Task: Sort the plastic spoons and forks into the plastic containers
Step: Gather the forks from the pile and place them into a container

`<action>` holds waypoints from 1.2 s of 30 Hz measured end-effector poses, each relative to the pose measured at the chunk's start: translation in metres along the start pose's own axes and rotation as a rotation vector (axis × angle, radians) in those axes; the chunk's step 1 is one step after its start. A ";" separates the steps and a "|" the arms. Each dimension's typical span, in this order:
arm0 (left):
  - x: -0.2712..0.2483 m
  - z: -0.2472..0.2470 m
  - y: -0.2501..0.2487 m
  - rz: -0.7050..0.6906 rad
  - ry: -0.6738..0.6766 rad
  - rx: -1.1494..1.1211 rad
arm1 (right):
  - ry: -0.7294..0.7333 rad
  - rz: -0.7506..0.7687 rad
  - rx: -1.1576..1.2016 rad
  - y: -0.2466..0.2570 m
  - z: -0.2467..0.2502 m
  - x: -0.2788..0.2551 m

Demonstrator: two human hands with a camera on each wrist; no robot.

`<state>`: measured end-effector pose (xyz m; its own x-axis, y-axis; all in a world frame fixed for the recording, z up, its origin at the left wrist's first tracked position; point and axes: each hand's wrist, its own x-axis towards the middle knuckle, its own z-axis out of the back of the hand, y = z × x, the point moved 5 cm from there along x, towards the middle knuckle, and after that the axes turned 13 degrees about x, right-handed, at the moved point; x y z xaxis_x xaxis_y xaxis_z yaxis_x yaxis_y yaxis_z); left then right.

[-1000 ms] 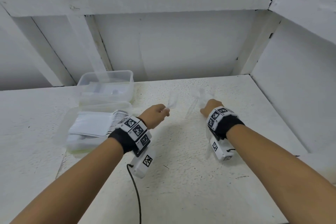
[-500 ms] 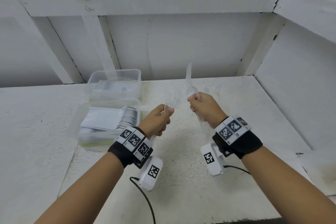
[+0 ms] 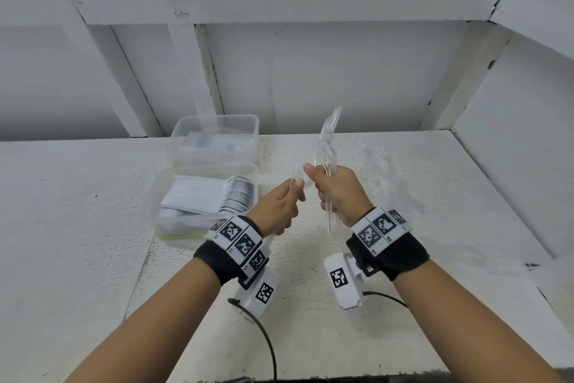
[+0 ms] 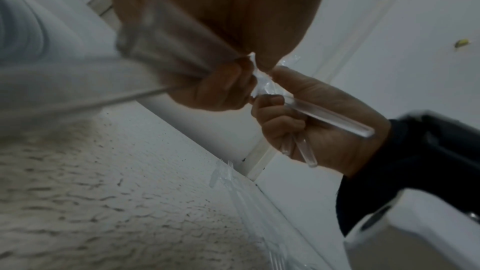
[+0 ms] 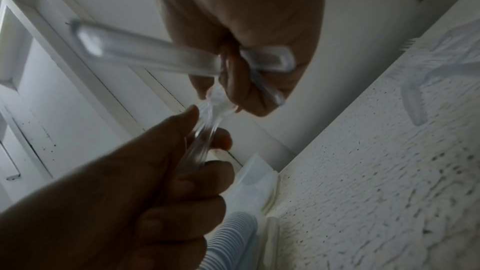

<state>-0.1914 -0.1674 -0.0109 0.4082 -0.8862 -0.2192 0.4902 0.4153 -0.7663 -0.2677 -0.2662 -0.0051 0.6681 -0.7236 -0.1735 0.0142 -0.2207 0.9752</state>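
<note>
At frame centre, clear forks (image 3: 327, 146) are gripped upright in the curled right hand (image 3: 337, 188) while another clear utensil (image 3: 295, 176), possibly a fork, is pinched by the left hand (image 3: 276, 207), apparently for sorting toward the containers (image 3: 214, 137) at left.

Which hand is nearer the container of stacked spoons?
Left. The left hand is just right of the container of stacked spoons, gripping clear cutlery. The right hand is farther right, beyond the left hand.
</note>
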 end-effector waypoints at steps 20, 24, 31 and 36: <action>0.004 -0.010 0.016 0.185 0.174 -0.380 | 0.070 0.140 -0.231 0.012 -0.013 -0.008; 0.004 -0.011 0.016 0.198 0.197 -0.447 | 0.093 0.170 -0.289 0.014 -0.013 -0.003; -0.004 -0.011 0.008 0.193 0.241 -0.796 | 0.213 0.062 -0.109 0.011 -0.005 0.005; -0.006 -0.016 0.005 0.217 0.344 -0.926 | 0.230 0.038 -0.052 0.008 -0.003 0.007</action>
<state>-0.2035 -0.1633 -0.0231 0.1013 -0.8822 -0.4598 -0.4180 0.3817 -0.8244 -0.2603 -0.2712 0.0023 0.8209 -0.5609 -0.1067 0.0204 -0.1580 0.9872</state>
